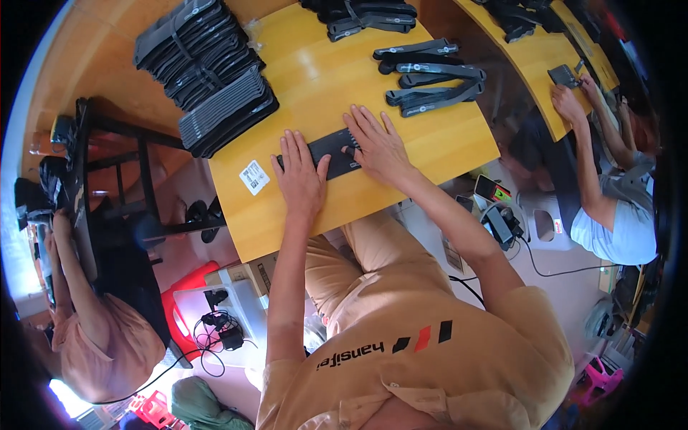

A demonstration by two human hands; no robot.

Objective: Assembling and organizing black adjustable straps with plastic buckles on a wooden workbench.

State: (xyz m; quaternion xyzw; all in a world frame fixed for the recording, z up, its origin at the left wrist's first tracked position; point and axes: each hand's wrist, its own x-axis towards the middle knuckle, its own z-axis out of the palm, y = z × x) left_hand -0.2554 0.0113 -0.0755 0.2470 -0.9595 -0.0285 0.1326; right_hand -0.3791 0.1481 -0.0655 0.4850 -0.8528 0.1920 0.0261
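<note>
A flat black fabric piece (329, 147) lies across the yellow table between my hands. My left hand (299, 180) rests on its left end, palm down, with the fingers stretched out and the thumb apart. Over the right end lies my right hand (382, 152), also flat with its fingers extended. A small black loop or band shows by the right thumb; whether it belongs to the fabric piece I cannot tell. Both hands press on the piece without gripping it, and they hide its two ends.
Stacks of folded black fabric pieces (228, 111) stand at the table's far left. Grey-black straps (441, 77) lie at the right, with another strapped bundle (373, 16) behind. A white label (254, 177) is near the left edge. Co-workers sit at both sides.
</note>
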